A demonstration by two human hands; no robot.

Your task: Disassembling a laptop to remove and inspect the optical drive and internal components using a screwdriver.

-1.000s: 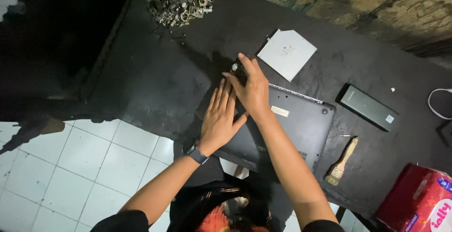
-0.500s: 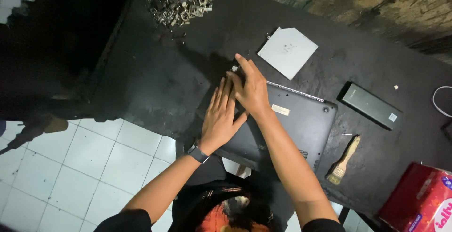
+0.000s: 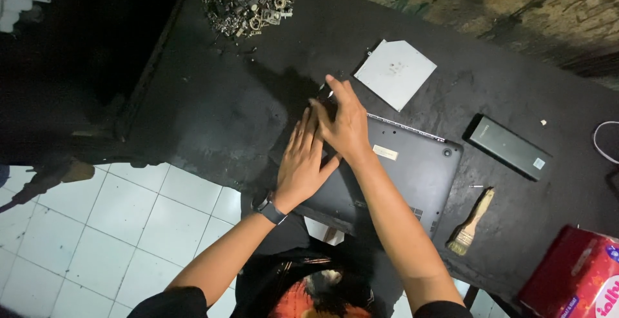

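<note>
Standing over the bench, head view: a dark laptop [image 3: 400, 176] lies base-up on the black table [image 3: 213, 105], set at a slant, its near edge close to the table's edge above the white tiled floor [image 3: 97, 228].

Left hand [image 3: 303, 163]: flat, fingers straight and together, palm pressed down on the laptop's left end. It grips nothing. A dark watch [image 3: 271, 212] sits on that wrist.

Right hand [image 3: 345, 124]: laid across the tips of the left, fingers reaching to the laptop's far left corner. A small pale object shows at its fingertips [image 3: 329, 93]; whether the fingers pinch it cannot be told, nor how far they are curled.

Other items on the table:
- a white square plate [image 3: 394, 73] with one cut corner, just beyond the laptop's far edge, apart from both hands;
- a black oblong block [image 3: 508, 146] to the right of the laptop, not touching it;
- a wooden-handled brush [image 3: 469, 224] near the laptop's right corner, bristles toward the table's near edge;
- a heap of small metal parts [image 3: 245, 2] at the far left, well apart from the hands;
- a red packet [image 3: 574, 273] at the near right corner.
</note>
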